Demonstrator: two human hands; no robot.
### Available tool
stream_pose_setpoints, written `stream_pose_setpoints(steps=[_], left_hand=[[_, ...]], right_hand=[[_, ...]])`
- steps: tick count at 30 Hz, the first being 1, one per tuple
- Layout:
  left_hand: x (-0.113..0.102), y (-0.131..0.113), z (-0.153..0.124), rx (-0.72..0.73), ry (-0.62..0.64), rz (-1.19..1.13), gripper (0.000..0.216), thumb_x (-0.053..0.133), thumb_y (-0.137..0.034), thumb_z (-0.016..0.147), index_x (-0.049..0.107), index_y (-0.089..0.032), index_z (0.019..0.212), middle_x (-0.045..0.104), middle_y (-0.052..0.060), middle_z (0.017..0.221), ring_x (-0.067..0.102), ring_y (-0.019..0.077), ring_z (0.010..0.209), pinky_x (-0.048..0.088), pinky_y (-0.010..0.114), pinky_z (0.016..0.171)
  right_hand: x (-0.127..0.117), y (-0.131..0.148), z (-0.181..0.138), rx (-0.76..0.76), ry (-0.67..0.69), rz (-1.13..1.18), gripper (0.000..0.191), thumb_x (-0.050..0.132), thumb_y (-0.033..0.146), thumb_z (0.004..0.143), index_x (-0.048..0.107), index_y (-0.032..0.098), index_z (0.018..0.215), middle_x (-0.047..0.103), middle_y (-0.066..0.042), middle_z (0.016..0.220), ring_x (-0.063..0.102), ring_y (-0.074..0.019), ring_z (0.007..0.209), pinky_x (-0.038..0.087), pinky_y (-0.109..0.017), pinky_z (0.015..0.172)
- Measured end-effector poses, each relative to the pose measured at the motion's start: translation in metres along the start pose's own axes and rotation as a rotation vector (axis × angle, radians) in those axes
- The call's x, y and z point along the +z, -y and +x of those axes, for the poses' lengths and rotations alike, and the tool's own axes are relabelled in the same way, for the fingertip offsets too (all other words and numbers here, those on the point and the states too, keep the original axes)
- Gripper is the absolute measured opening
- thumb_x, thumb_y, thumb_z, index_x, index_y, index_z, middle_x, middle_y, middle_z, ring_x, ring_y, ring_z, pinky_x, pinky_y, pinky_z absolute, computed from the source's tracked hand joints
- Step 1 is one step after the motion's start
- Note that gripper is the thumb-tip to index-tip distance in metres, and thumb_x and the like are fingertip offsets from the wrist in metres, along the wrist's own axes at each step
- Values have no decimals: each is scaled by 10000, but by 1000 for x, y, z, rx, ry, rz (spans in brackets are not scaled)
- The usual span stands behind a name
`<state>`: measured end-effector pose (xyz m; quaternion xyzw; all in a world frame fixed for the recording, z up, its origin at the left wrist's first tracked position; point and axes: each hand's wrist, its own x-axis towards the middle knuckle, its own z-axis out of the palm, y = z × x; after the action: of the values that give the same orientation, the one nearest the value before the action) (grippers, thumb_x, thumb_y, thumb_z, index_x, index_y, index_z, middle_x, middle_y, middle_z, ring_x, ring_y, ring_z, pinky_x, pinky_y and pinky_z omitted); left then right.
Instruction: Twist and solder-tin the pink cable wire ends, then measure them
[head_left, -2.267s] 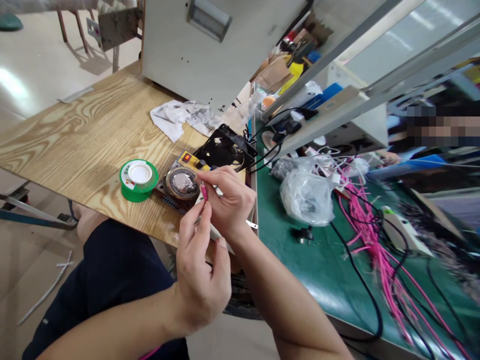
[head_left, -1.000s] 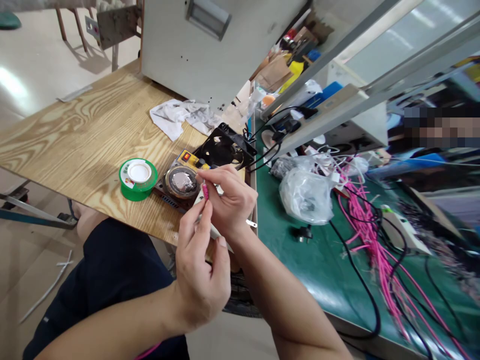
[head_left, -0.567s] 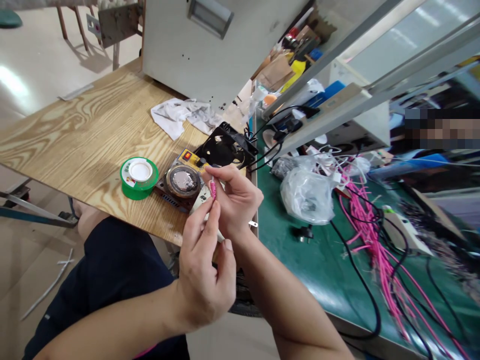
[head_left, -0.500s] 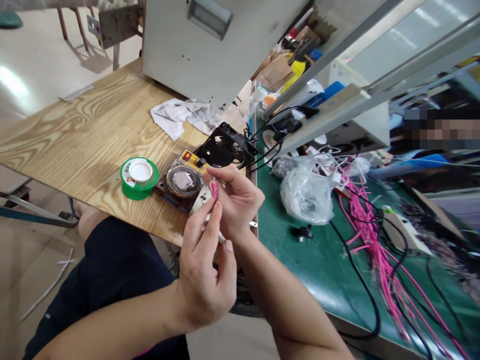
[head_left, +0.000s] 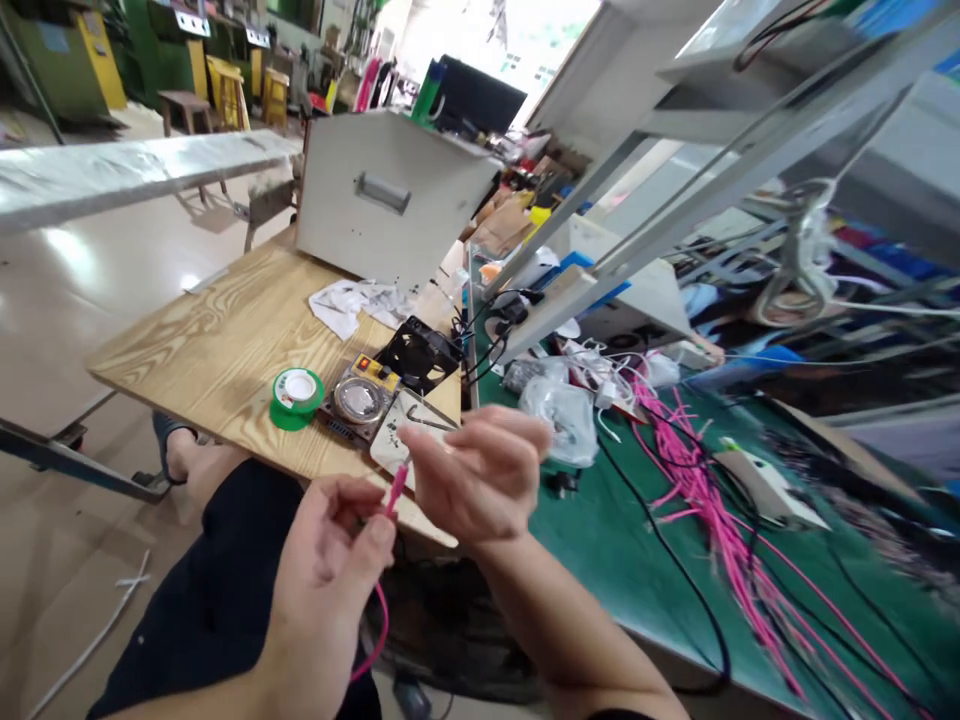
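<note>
The left grip [head_left: 330, 565] pinches the pink cable [head_left: 398, 487], its end poking out above; I cannot tell whether the half-curled right grip [head_left: 480, 475] holds anything. Probably light, bendy, best held near that end.

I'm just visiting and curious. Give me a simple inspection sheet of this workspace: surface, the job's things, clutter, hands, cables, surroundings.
Surface: wooden tabletop bearing a solder pot, green spool and black fan; a green benchtop adjoins it.
Job's things: pink cable, its end upward, the rest curving below the hand.
Clutter: white cloth on the wood; crumpled plastic bag on the green.
Hands: left hand grips the pink cable with its fingers; right hand is beside the tip, blurred, contact unclear.
Cables: bundle of pink cables across the green benchtop.
Surroundings: pale cabinet, monitor behind.
</note>
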<state>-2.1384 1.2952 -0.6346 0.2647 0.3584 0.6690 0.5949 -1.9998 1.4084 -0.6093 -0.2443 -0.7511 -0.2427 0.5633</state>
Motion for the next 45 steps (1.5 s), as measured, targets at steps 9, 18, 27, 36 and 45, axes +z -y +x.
stream_pose_setpoints(steps=[9,18,27,36,45], left_hand=[[-77,-34,-41,78,-49,228,182,809,-371,934,780,-196,973,729,13,802,666,118,691,579,171,645],[-128,-68,-65,228,-163,405,215,813,-360,917,826,-212,1072,835,69,998,799,200,869,667,236,785],[-149,-86,-65,242,-268,412,246,829,-409,879,812,-166,912,816,82,871,790,224,759,685,280,697],[-164,-83,-55,216,-288,370,182,845,-361,891,838,-192,957,812,47,902,746,169,769,650,242,735],[-158,-78,-49,341,-380,308,104,873,-309,860,850,-217,902,823,22,869,750,149,751,641,203,720]], right_hand=[[-4,107,8,-51,232,386,456,732,145,921,726,261,1362,830,-60,900,788,-247,806,660,-377,592],[27,205,2,746,172,1031,417,597,63,970,785,298,1258,836,-78,1117,779,-220,1005,666,-399,868],[54,228,1,948,218,1141,190,709,153,975,817,281,1065,842,-48,973,795,-183,883,665,-314,780],[65,240,7,1294,176,1215,216,796,270,939,588,233,897,797,-18,861,837,-216,917,701,-303,779],[66,237,7,1179,185,1063,162,736,247,979,580,227,938,809,-44,875,840,-225,899,700,-294,747]])
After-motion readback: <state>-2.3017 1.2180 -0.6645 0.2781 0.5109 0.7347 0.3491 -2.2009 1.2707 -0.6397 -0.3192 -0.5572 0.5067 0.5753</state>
